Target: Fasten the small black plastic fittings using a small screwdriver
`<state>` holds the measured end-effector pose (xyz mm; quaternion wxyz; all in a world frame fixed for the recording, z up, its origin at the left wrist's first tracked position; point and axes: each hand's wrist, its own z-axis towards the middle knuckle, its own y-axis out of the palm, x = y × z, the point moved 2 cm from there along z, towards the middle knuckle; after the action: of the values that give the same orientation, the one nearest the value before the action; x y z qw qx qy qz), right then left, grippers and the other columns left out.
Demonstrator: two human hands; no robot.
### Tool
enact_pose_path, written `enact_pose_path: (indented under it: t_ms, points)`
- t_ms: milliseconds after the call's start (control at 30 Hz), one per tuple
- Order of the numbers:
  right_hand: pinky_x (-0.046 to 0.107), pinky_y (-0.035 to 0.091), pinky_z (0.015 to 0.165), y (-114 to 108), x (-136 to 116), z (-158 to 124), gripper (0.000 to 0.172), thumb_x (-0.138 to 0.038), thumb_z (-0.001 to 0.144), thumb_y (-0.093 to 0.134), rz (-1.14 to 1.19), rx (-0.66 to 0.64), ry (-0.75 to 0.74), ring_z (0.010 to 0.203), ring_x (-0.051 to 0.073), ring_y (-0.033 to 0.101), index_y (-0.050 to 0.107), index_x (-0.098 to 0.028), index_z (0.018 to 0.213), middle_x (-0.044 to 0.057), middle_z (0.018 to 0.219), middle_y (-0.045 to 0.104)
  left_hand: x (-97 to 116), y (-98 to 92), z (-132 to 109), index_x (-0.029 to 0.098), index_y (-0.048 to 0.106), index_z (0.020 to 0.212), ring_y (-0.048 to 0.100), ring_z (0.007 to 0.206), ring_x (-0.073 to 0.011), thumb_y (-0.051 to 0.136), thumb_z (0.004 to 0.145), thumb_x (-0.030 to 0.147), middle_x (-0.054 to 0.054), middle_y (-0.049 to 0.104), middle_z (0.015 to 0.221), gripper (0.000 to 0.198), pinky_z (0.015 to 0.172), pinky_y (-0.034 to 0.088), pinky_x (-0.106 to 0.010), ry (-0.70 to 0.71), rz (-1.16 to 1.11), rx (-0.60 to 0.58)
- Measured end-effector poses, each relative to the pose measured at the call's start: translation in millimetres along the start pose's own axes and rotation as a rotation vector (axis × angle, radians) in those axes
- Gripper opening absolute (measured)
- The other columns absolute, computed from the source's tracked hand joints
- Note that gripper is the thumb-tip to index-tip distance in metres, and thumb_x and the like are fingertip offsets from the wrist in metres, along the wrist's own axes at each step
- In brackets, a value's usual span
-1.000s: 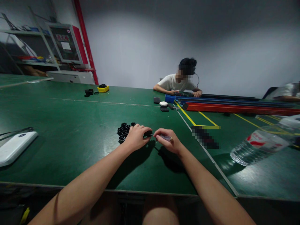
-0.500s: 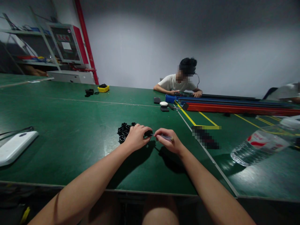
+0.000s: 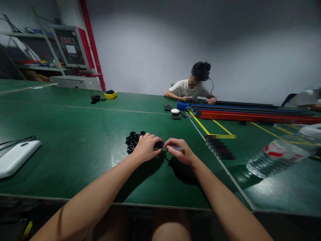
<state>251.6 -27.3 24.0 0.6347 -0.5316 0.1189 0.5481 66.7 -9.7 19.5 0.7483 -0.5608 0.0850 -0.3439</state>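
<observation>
My left hand (image 3: 147,147) is closed, its thumb and fingers pinching a small black plastic part (image 3: 158,145) above the green table. My right hand (image 3: 179,150) is wrapped round a slim screwdriver-like tool (image 3: 178,148) with a clear, purplish handle. The tool lies roughly level and points left, its thin metal tip at the black part. Whether the tip is inside the part or only touching it, I cannot tell. A cluster of black ring-shaped parts (image 3: 130,148) lies just left of my left hand, which partly covers it.
A white phone-like device (image 3: 18,157) lies on the green table (image 3: 82,140) at left. A water bottle (image 3: 278,152) lies at right. Red (image 3: 250,115) and blue long profiles stretch along the far right. Behind them sits another person (image 3: 189,88). A yellow bin (image 3: 110,95) stands farther back.
My right hand and the tool have shifted very slightly left, towards the black part. The black part has turned a little in my left hand.
</observation>
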Motion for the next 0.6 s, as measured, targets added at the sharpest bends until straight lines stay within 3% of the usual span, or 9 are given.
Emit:
enact_pose_path:
  t_ms: [233, 433, 600]
  points:
    - [0.026, 0.041, 0.054, -4.6, 1.2, 1.0, 0.014, -0.029, 0.078, 0.061, 0.220, 0.067, 0.102, 0.057, 0.014, 0.056, 0.068, -0.017, 0.077, 0.001, 0.063, 0.063, -2.0, -1.7, -0.2, 0.026, 0.072, 0.105, 0.049, 0.110, -0.0290, 0.067, 0.081, 0.041, -0.008, 0.060, 0.115, 0.029, 0.093, 0.042, -0.043, -0.031, 0.024, 0.071]
    - [0.022, 0.035, 0.046, -14.7, 9.3, 0.2, 0.015, -0.033, 0.073, 0.065, 0.553, 0.368, 0.255, 0.050, 0.012, 0.053, 0.067, -0.018, 0.070, 0.000, 0.056, 0.060, -5.6, -4.1, 2.2, 0.025, 0.070, 0.105, 0.053, 0.103, -0.0276, 0.062, 0.084, 0.040, -0.007, 0.064, 0.107, 0.027, 0.088, 0.043, -0.042, -0.079, 0.052, 0.056]
    - [0.021, 0.034, 0.043, -18.3, 10.9, 0.4, 0.016, -0.034, 0.069, 0.067, 0.642, 0.524, 0.273, 0.047, 0.011, 0.052, 0.066, -0.018, 0.069, -0.001, 0.053, 0.059, -3.7, -4.3, 1.3, 0.025, 0.066, 0.108, 0.053, 0.105, -0.0272, 0.058, 0.086, 0.038, -0.005, 0.066, 0.108, 0.026, 0.088, 0.041, -0.044, -0.034, 0.056, 0.012]
